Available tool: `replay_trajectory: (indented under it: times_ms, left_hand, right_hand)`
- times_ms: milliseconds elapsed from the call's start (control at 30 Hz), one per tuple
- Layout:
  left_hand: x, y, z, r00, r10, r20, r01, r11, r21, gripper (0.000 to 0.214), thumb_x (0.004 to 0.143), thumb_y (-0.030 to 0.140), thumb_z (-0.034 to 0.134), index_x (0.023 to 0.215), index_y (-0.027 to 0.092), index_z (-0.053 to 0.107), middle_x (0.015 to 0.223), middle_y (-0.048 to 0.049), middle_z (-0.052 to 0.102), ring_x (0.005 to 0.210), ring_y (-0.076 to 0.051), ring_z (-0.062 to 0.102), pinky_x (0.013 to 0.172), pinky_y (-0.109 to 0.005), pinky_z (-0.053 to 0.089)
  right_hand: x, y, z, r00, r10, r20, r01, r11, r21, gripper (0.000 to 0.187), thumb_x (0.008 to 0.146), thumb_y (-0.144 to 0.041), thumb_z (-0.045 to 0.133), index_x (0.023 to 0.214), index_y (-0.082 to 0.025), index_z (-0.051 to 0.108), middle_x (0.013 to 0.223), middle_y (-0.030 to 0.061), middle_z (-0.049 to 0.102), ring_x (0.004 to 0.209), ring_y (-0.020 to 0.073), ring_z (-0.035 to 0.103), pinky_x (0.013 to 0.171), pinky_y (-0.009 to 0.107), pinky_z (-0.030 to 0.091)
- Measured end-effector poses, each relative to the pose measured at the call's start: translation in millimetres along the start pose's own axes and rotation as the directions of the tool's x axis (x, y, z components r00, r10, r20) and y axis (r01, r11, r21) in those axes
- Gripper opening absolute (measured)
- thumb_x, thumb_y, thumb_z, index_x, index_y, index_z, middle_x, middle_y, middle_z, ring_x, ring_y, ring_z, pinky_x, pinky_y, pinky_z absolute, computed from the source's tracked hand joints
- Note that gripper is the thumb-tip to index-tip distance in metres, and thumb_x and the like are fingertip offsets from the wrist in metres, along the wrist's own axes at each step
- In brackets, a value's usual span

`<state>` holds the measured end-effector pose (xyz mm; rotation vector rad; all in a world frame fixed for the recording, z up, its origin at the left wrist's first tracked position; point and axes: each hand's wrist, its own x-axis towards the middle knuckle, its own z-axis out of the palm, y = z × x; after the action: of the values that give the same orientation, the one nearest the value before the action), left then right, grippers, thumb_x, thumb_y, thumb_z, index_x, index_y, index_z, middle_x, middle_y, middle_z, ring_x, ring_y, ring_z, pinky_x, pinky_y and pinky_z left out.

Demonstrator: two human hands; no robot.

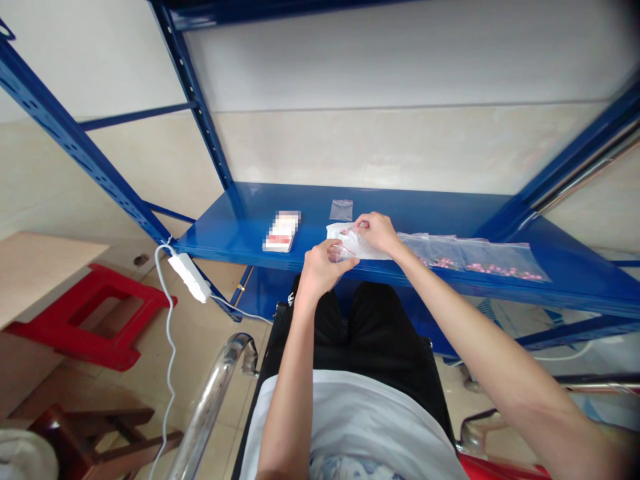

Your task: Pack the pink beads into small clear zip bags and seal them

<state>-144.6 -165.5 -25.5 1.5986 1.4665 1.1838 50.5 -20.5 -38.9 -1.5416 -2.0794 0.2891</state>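
Note:
My left hand point(323, 270) and my right hand point(377, 233) both pinch the red-lined top of a small white-backed zip bag point(357, 243), held just above the blue steel shelf point(225, 233). Its mouth seems pulled apart, though my fingers partly hide it. Right of my right hand, a long clear plastic bag point(475, 257) with several pink items inside lies on the shelf and reaches its front edge. A flat clear zip bag point(341, 210) lies behind my hands. To the left is a small white and red box point(281, 231), its front blurred out.
Blue perforated shelf uprights point(193, 87) rise at the back. A white power strip point(189, 277) hangs from the shelf by its cable. Below left are a red plastic stool point(95, 317), a wooden tabletop point(35, 273) and a chrome chair frame point(213, 400).

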Motion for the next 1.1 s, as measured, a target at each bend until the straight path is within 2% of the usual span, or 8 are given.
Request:
replay_trajectory:
  times_ms: [100,200,333,467,600,700,867,1100]
  left_hand:
    - [0.8,-1.8,1.1,0.999,0.029,-0.015,-0.028,0.999,0.042,0.053,0.077,0.035,0.095,0.124,0.016,0.077,0.105,-0.0099,0.083,0.095,-0.023,0.079,0.087,-0.032,0.060]
    - [1.5,-4.1,4.0,0.998,0.067,-0.011,-0.066,0.996,0.060,0.052,0.079,0.034,0.093,0.125,0.016,0.076,0.107,-0.0105,0.083,0.097,-0.024,0.078,0.089,-0.033,0.059]
    - [2.1,-5.9,7.0,0.995,0.093,0.018,-0.094,0.995,0.036,0.049,0.080,0.034,0.092,0.124,0.017,0.077,0.106,-0.0096,0.083,0.095,-0.024,0.078,0.087,-0.033,0.059]
    - [2.6,-5.8,6.9,0.996,0.089,0.022,-0.089,0.996,-0.006,0.049,0.080,0.031,0.091,0.125,0.016,0.077,0.107,-0.0098,0.084,0.096,-0.024,0.078,0.087,-0.033,0.059]
    - [1.3,-2.3,4.0,0.999,0.052,-0.001,-0.052,0.999,0.007,0.050,0.079,0.030,0.093,0.124,0.016,0.077,0.107,-0.0103,0.084,0.097,-0.023,0.079,0.089,-0.032,0.060]
    - [-0.5,1.9,1.4,0.999,0.031,-0.016,-0.030,0.999,0.044,0.050,0.078,0.032,0.094,0.123,0.016,0.077,0.109,-0.0104,0.084,0.099,-0.023,0.079,0.089,-0.031,0.060]
    - [-0.5,3.5,-0.2,1.000,0.015,-0.010,-0.014,0.998,0.062,0.052,0.079,0.034,0.093,0.125,0.016,0.077,0.109,-0.0097,0.083,0.098,-0.023,0.079,0.089,-0.031,0.060]
    - [-0.1,-0.5,-1.5,1.000,0.021,-0.017,-0.020,0.998,0.058,0.051,0.080,0.035,0.093,0.124,0.017,0.078,0.107,-0.0098,0.084,0.099,-0.025,0.079,0.090,-0.033,0.061]
  right_hand:
    - [-10.9,-8.7,-14.7,0.994,-0.012,0.111,-0.020,0.960,0.281,0.019,0.088,-0.028,0.067,0.092,-0.017,0.082,0.092,0.0096,0.080,0.087,0.0240,0.069,0.083,0.033,0.050]
    - [-28.5,-23.2,-32.0,0.950,-0.170,0.262,0.016,0.863,0.505,0.032,0.083,-0.049,0.077,0.090,-0.018,0.081,0.097,0.0098,0.081,0.092,0.0261,0.071,0.086,0.036,0.052]
    - [-49.7,-47.0,-49.3,0.882,-0.311,0.354,0.086,0.845,0.528,0.047,0.081,-0.065,0.079,0.083,-0.018,0.079,0.087,0.0069,0.076,0.086,0.0240,0.066,0.082,0.036,0.050]
    - [-51.7,-54.7,-55.4,0.845,-0.345,0.408,0.109,0.859,0.500,0.052,0.089,-0.068,0.070,0.076,-0.018,0.076,0.079,0.0035,0.070,0.078,0.0203,0.061,0.075,0.033,0.046]
    - [-27.2,-34.6,-49.7,0.936,-0.223,0.273,0.105,0.916,0.387,0.033,0.092,-0.049,0.067,0.090,-0.020,0.082,0.091,0.0056,0.079,0.085,0.0216,0.068,0.078,0.031,0.048]
    - [-3.5,-14.5,-36.8,0.996,-0.028,0.084,0.017,0.992,0.125,0.018,0.088,-0.028,0.069,0.093,-0.019,0.084,0.090,0.0073,0.080,0.084,0.0223,0.070,0.080,0.031,0.049]
    - [13.1,0.3,-11.6,1.000,0.014,-0.024,-0.017,0.992,-0.128,0.022,0.091,-0.021,0.066,0.100,-0.021,0.086,0.101,0.0105,0.080,0.094,0.0245,0.070,0.085,0.032,0.051]
    - [12.1,0.1,0.9,0.999,0.041,-0.003,-0.041,0.981,-0.188,0.024,0.094,-0.018,0.067,0.104,-0.022,0.088,0.110,0.0130,0.074,0.103,0.0251,0.068,0.090,0.032,0.051]
